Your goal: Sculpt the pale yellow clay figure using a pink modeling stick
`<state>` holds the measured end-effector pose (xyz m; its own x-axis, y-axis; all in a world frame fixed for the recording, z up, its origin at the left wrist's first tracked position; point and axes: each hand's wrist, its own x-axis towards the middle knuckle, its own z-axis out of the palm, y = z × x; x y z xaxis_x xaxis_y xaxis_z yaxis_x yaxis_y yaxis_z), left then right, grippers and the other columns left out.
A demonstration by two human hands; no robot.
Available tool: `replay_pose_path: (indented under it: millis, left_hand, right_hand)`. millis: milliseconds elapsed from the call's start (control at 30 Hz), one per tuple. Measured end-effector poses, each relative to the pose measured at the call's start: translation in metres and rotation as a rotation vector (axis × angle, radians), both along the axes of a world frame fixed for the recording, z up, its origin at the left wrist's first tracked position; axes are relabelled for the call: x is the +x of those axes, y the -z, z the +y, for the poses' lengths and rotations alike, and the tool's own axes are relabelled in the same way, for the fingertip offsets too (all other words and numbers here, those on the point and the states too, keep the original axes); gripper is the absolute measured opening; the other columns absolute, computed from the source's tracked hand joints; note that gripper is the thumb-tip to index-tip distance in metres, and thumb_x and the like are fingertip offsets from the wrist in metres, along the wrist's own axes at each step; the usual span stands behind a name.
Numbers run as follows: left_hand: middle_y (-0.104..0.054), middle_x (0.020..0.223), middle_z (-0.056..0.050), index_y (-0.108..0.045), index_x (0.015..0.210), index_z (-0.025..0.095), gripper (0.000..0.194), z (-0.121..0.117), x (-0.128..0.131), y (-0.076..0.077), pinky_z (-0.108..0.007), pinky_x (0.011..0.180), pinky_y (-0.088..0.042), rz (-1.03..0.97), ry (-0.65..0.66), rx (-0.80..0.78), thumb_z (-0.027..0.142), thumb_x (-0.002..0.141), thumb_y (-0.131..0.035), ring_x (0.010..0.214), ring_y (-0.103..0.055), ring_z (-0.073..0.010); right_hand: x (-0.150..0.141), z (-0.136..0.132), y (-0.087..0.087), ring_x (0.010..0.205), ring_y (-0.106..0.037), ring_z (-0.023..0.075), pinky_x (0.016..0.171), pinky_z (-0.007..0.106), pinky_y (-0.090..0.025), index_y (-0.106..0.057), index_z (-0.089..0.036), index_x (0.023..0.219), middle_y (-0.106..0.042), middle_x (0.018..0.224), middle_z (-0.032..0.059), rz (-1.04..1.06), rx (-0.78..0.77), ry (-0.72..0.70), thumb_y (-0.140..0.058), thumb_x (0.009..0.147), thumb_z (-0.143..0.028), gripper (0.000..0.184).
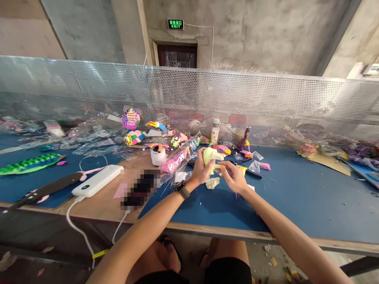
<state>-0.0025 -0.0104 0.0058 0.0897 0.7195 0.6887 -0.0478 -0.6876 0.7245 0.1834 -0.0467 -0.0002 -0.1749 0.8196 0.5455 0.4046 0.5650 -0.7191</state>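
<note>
A pale yellow clay figure point(209, 154) with stubby protrusions is held above the blue table mat in my left hand point(201, 169), its fingers wrapped round the figure. My right hand point(234, 177) comes in from the right and pinches a small pale yellow piece at the figure's lower edge. Whether that piece is joined to the figure I cannot tell. Below the hands a lump of cream clay point(212, 183) lies on the mat. Just behind the right hand a bit of yellow wrapper point(243, 169) shows.
Finished clay models, such as a striped round one point(130, 119), stand along the perforated metal screen point(254, 98). A bottle point(215, 132) stands behind my hands. To the left lie a white power bank point(97, 181), a blurred-out dark phone-like object point(140, 189) and a green clay creature point(32, 163).
</note>
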Motion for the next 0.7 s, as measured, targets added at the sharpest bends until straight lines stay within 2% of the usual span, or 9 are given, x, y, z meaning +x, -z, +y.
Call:
replay_pose_path:
  millis: [67,200,400,567,700]
  left_hand:
    - [-0.067,0.109,-0.008,-0.045,0.13,0.021,0.048,0.001,-0.001,-0.001,-0.037,0.088,-0.054,-0.012,-0.02,-0.007,0.049,0.097,-0.064,0.095,-0.066,-0.0221]
    - [-0.066,0.11,-0.007,-0.047,0.126,0.021,0.043,0.001,-0.002,-0.003,-0.036,0.089,-0.053,-0.042,-0.027,-0.012,0.048,0.097,-0.065,0.095,-0.065,-0.0207]
    - [-0.067,0.109,-0.008,-0.049,0.122,0.022,0.04,-0.001,-0.002,-0.006,-0.037,0.087,-0.054,-0.074,-0.026,-0.013,0.048,0.096,-0.066,0.094,-0.065,-0.0207]
    - [-0.067,0.107,-0.007,-0.051,0.12,0.022,0.039,-0.002,-0.003,-0.007,-0.036,0.086,-0.055,-0.086,0.006,-0.013,0.048,0.096,-0.067,0.092,-0.065,-0.02]
    - [-0.066,0.106,-0.006,-0.053,0.12,0.022,0.036,-0.001,-0.004,-0.008,-0.036,0.087,-0.055,-0.105,0.022,-0.036,0.048,0.097,-0.064,0.093,-0.064,-0.0201]
  right_hand:
    - [0.005,0.0,-0.004,0.083,-0.08,0.0245,0.062,0.031,-0.066,-0.073,-0.02,0.125,-0.082,0.091,0.0075,-0.058,0.041,-0.026,-0.059,0.102,-0.046,0.037]
    - [0.011,0.001,-0.009,0.072,-0.077,0.0203,0.062,0.029,-0.065,-0.08,-0.021,0.115,-0.082,0.089,0.0066,-0.108,0.119,0.028,-0.066,0.098,-0.044,0.032]
    - [0.012,0.001,-0.01,0.081,-0.08,0.0216,0.067,0.03,-0.068,-0.079,-0.022,0.123,-0.084,0.094,0.0061,-0.105,0.111,-0.019,-0.071,0.096,-0.043,0.035]
    - [0.012,0.001,-0.011,0.07,-0.077,0.0187,0.063,0.028,-0.066,-0.084,-0.022,0.11,-0.083,0.084,0.0051,-0.103,0.174,0.011,-0.07,0.096,-0.044,0.03]
    - [0.012,-0.002,-0.014,0.069,-0.075,0.0176,0.06,0.026,-0.064,-0.083,-0.021,0.116,-0.082,0.083,0.0048,-0.107,0.184,0.007,-0.072,0.095,-0.044,0.033]
